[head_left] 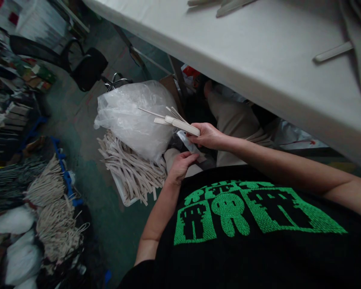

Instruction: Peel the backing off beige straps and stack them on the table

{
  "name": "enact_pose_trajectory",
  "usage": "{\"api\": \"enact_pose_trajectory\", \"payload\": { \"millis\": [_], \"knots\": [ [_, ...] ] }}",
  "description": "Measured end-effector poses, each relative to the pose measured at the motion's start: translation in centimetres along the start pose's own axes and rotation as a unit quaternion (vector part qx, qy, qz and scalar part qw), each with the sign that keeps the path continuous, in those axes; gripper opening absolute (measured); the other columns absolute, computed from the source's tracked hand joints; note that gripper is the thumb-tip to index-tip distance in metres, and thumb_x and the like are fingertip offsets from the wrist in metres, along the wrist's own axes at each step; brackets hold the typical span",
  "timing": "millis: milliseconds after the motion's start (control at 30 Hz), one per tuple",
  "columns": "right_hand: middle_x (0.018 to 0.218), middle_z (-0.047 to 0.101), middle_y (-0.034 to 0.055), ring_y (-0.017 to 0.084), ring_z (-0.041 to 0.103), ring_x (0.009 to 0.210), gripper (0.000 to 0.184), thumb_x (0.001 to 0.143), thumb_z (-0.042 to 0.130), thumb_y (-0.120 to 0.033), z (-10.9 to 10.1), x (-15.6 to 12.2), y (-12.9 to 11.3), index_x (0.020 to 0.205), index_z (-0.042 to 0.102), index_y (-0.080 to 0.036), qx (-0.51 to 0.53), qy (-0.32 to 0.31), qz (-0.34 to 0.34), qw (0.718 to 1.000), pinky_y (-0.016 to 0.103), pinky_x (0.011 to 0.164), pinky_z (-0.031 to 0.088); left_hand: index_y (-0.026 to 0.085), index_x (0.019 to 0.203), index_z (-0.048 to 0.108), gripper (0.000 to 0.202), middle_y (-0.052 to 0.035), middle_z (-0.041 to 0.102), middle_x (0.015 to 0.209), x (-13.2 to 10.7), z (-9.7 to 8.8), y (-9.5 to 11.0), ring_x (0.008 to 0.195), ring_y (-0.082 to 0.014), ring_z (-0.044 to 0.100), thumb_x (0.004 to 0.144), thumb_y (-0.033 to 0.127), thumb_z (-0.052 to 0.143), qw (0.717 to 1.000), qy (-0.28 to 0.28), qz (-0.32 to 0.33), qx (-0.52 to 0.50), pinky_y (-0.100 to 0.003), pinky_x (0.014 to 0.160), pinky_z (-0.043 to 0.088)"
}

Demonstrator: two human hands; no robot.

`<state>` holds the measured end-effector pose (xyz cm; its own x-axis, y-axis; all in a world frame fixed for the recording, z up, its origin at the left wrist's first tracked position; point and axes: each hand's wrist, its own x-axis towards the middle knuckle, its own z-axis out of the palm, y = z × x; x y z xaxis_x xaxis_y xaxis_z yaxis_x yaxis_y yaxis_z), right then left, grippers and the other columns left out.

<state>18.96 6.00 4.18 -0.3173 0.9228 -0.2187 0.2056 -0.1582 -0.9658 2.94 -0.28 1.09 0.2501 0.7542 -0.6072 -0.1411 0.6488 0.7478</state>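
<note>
My right hand (209, 135) is closed round a small bundle of flat cream strips (176, 121) that fan out to the left, over a clear plastic bag (135, 116). Lower down, my left hand (180, 165) rests near my knee with its fingers loosely curled; it touches a thin pale strip or film (190, 144), and I cannot make out a firm grip. A white bin (122, 190) beside my leg holds a heap of the same cream strips (129, 168), partly under the bag.
A white table (258, 52) runs across the top right with a few cream pieces (333, 51) on it. A black chair (87, 68) stands on the green floor. Bundles of cream and dark strips (48, 200) pile up at the left.
</note>
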Motion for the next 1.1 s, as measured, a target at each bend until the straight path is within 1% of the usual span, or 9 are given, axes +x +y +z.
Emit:
{"api": "enact_pose_trajectory", "payload": {
  "millis": [133, 200, 300, 433, 633, 733, 833, 967, 1100],
  "knots": [
    [0.078, 0.067, 0.0031, 0.012, 0.052, 0.052, 0.029, 0.087, 0.068, -0.047, -1.9, -1.5, 0.2, 0.092, 0.061, -0.019, 0.068, -0.054, 0.001, 0.996, 0.025, 0.049, 0.043, 0.016, 0.072, 0.064, 0.034, 0.0022, 0.066, 0.066, 0.5, -0.5, 0.1, 0.061, -0.0106, 0.062, 0.058, 0.031, 0.091, 0.987, 0.067, 0.007, -0.145, -0.028, 0.073, 0.053],
    [0.066, 0.062, 0.0026, 0.014, 0.05, 0.052, 0.047, 0.091, 0.058, -0.064, -3.2, -2.9, 0.6, 0.088, 0.064, -0.017, 0.063, -0.097, 0.001, 0.993, 0.027, 0.054, 0.044, 0.016, 0.072, 0.06, 0.035, 0.0044, 0.063, 0.064, 0.9, -0.8, 0.4, 0.059, -0.0089, 0.061, 0.062, 0.035, 0.089, 0.977, 0.087, 0.019, -0.195, -0.027, 0.072, 0.054],
    [0.051, 0.05, -0.0005, 0.014, 0.047, 0.05, 0.06, 0.09, 0.05, -0.074, -4.6, -5.3, 1.5, 0.077, 0.064, -0.016, 0.069, -0.139, 0.044, 0.987, 0.027, 0.053, 0.041, 0.017, 0.072, 0.058, 0.032, 0.0045, 0.062, 0.065, 1.6, -1.0, 0.9, 0.06, -0.008, 0.062, 0.073, 0.038, 0.083, 0.963, 0.135, 0.024, -0.232, -0.026, 0.073, 0.054],
    [0.056, 0.054, 0.0005, 0.011, 0.047, 0.046, 0.058, 0.083, 0.061, -0.073, -5.0, -7.5, 2.4, 0.068, 0.059, -0.018, 0.075, -0.157, 0.102, 0.979, 0.025, 0.045, 0.036, 0.015, 0.078, 0.062, 0.028, 0.0011, 0.068, 0.071, 2.5, -0.5, 1.5, 0.064, -0.0086, 0.064, 0.077, 0.037, 0.08, 0.948, 0.176, 0.035, -0.262, -0.025, 0.073, 0.053],
    [0.061, 0.06, -0.0002, 0.01, 0.048, 0.043, 0.045, 0.075, 0.073, -0.062, -3.8, -7.8, 2.0, 0.078, 0.056, -0.02, 0.082, -0.11, 0.11, 0.984, 0.023, 0.039, 0.034, 0.016, 0.079, 0.063, 0.024, 0.0006, 0.069, 0.075, 3.1, 0.7, 1.6, 0.067, -0.0091, 0.065, 0.077, 0.033, 0.08, 0.955, 0.159, 0.073, -0.238, -0.024, 0.072, 0.052],
    [0.063, 0.061, -0.0008, 0.011, 0.05, 0.044, 0.04, 0.076, 0.074, -0.055, -3.4, -7.4, 2.1, 0.088, 0.059, -0.02, 0.072, -0.116, 0.109, 0.985, 0.022, 0.039, 0.036, 0.017, 0.079, 0.062, 0.021, 0.0021, 0.068, 0.072, 3.2, 1.2, 1.5, 0.066, -0.0091, 0.064, 0.076, 0.026, 0.08, 0.954, 0.164, 0.084, -0.238, -0.024, 0.071, 0.051],
    [0.064, 0.061, -0.0012, 0.011, 0.051, 0.044, 0.039, 0.078, 0.072, -0.053, -3.2, -7.1, 2.5, 0.088, 0.059, -0.019, 0.058, -0.136, 0.105, 0.983, 0.022, 0.039, 0.036, 0.017, 0.081, 0.063, 0.017, 0.0013, 0.069, 0.076, 3.4, 1.3, 1.4, 0.07, -0.0102, 0.066, 0.076, 0.023, 0.078, 0.953, 0.173, 0.086, -0.234, -0.023, 0.071, 0.051],
    [0.065, 0.061, -0.0012, 0.01, 0.051, 0.044, 0.037, 0.08, 0.07, -0.052, -3.2, -7.0, 2.9, 0.09, 0.058, -0.019, 0.058, -0.17, 0.104, 0.978, 0.021, 0.039, 0.036, 0.019, 0.081, 0.062, 0.017, 0.0025, 0.069, 0.077, 3.5, 1.1, 1.1, 0.07, -0.0103, 0.065, 0.076, 0.024, 0.077, 0.959, 0.163, 0.09, -0.212, -0.022, 0.069, 0.05],
    [0.063, 0.06, -0.0005, 0.011, 0.05, 0.043, 0.036, 0.079, 0.069, -0.053, -3.3, -6.7, 2.8, 0.085, 0.057, -0.019, 0.073, -0.156, 0.122, 0.978, 0.022, 0.038, 0.035, 0.018, 0.081, 0.063, 0.018, 0.0037, 0.068, 0.072, 3.2, 0.7, 0.9, 0.066, -0.0109, 0.064, 0.076, 0.028, 0.078, 0.97, 0.14, 0.064, -0.189, -0.025, 0.072, 0.051]
  ]
}}
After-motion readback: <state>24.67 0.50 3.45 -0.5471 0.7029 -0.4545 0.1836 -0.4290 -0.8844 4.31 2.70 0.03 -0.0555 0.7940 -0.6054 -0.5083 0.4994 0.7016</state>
